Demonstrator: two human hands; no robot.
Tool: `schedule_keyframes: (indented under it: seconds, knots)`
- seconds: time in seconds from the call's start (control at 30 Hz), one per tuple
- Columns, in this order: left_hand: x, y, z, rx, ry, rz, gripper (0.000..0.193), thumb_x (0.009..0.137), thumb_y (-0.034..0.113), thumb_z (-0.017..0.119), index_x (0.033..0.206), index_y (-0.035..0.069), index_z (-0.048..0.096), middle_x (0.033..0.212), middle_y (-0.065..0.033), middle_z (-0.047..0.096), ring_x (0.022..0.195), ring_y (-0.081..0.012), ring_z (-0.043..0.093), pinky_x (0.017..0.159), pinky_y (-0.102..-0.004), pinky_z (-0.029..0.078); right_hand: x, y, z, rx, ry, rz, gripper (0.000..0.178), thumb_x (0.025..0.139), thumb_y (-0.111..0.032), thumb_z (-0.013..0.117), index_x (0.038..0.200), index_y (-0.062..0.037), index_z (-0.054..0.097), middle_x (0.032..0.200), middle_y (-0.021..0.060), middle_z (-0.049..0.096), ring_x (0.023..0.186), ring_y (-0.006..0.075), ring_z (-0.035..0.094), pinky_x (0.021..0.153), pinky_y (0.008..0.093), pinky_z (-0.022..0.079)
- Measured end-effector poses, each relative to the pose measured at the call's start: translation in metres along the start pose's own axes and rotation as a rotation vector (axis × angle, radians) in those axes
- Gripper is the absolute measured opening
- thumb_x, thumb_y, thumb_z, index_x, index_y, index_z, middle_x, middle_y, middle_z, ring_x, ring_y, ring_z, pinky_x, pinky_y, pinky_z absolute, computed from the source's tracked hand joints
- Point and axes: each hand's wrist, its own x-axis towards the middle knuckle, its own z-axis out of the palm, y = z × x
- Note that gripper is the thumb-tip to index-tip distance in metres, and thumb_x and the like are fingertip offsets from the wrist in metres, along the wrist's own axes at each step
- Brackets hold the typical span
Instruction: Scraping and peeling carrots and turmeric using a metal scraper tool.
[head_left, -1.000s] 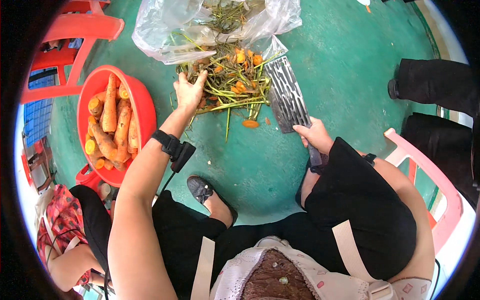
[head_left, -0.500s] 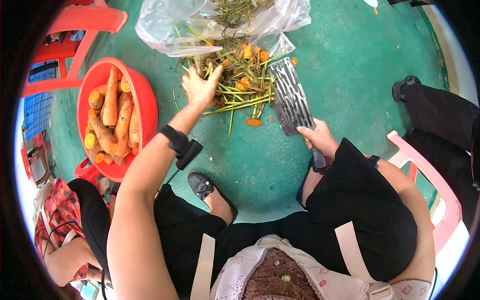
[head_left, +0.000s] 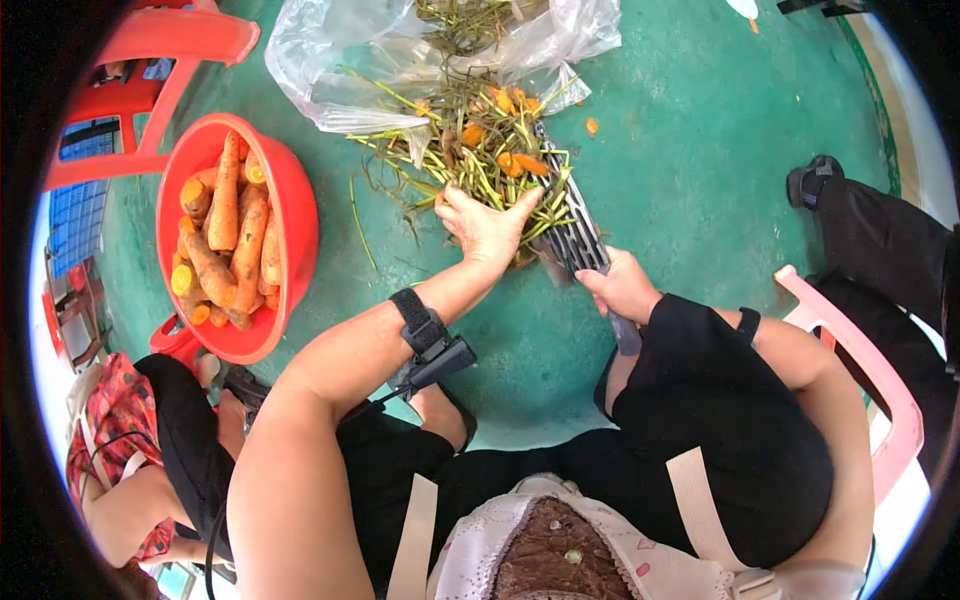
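A heap of cut green carrot stems (head_left: pixel 475 165) with orange carrot ends (head_left: pixel 515 163) lies on the green floor before me. My left hand (head_left: pixel 485 228) presses on its near side, thumb and fingers spread wide; some fingertips are lost among the stems. In my right hand (head_left: pixel 622 283) is a dark cleaver (head_left: pixel 578 225), gripped by its handle. Its slotted-looking, wet, patterned blade is tilted on edge along the heap's right side, with stems overlapping it. The two hands are close, one on each side of the near end of the heap.
A clear plastic bag (head_left: pixel 330 70) holding more stems lies open beyond the heap. At left, a red basin (head_left: pixel 300 200) is full of carrots (head_left: pixel 225 210). Red chairs (head_left: pixel 180 45) stand behind it. Other people's legs (head_left: pixel 870 215) show at right, and another person sits at lower left.
My left hand has come nearer and to the right, from the heap's left side to its near end. The cleaver has turned from flat to edge-on, and the stems are bunched against it.
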Motion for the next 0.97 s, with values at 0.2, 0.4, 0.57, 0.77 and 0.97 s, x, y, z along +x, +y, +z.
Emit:
schedule_keyframes:
  seconds: [0.2,0.4,0.57,0.77,0.97]
  knots:
    - [0.003,0.015,0.003,-0.078,0.023,-0.106,0.112,0.05,0.051,0.079,0.122,-0.009,0.018,0.115,-0.029,0.025,0.109,-0.0424,0.03,0.093,-0.0476,0.03,-0.007,-0.005,-0.002,-0.172,0.032,0.028,0.014,0.08,-0.012,0.054,0.09,-0.0016,0.053,0.052,-0.0006,0.048,0.04,0.0082,0.044,0.039,0.026,0.037]
    - [0.017,0.009,-0.006,-0.16,0.065,-0.196,0.108,0.06,0.057,0.07,0.127,-0.006,0.015,0.119,-0.0289,0.022,0.114,-0.0407,0.024,0.097,-0.0472,0.022,-0.005,-0.011,-0.017,-0.329,0.193,0.11,0.02,0.076,-0.016,0.057,0.088,0.0006,0.055,0.057,0.0106,0.052,0.049,0.015,0.049,0.049,0.0312,0.041]
    - [0.032,0.028,-0.007,-0.188,0.03,-0.345,0.108,0.063,0.058,0.068,0.134,-0.001,0.012,0.127,-0.0248,0.018,0.118,-0.0357,0.026,0.098,-0.0415,0.025,0.005,-0.015,-0.012,-0.268,0.122,0.114,0.019,0.077,-0.014,0.056,0.089,0.0007,0.055,0.056,0.0113,0.053,0.048,0.0159,0.048,0.049,0.0317,0.04]
    - [0.023,0.039,0.003,-0.255,-0.013,-0.37,0.096,0.064,0.042,0.071,0.134,0.005,0.018,0.124,-0.023,0.021,0.114,-0.0331,0.031,0.095,-0.0404,0.031,0.005,-0.012,-0.01,-0.171,0.045,0.097,0.017,0.077,-0.013,0.055,0.087,0.0009,0.053,0.055,0.0128,0.05,0.047,0.0179,0.046,0.048,0.0328,0.04]
    - [0.017,0.059,-0.024,-0.437,-0.04,-0.477,0.081,0.073,0.032,0.065,0.136,0.01,0.019,0.127,-0.0197,0.026,0.114,-0.0303,0.035,0.092,-0.039,0.035,-0.029,-0.056,-0.01,-0.234,0.031,0.123,0.017,0.077,-0.011,0.055,0.088,0.0013,0.053,0.055,0.0117,0.052,0.046,0.0195,0.045,0.049,0.0337,0.04]
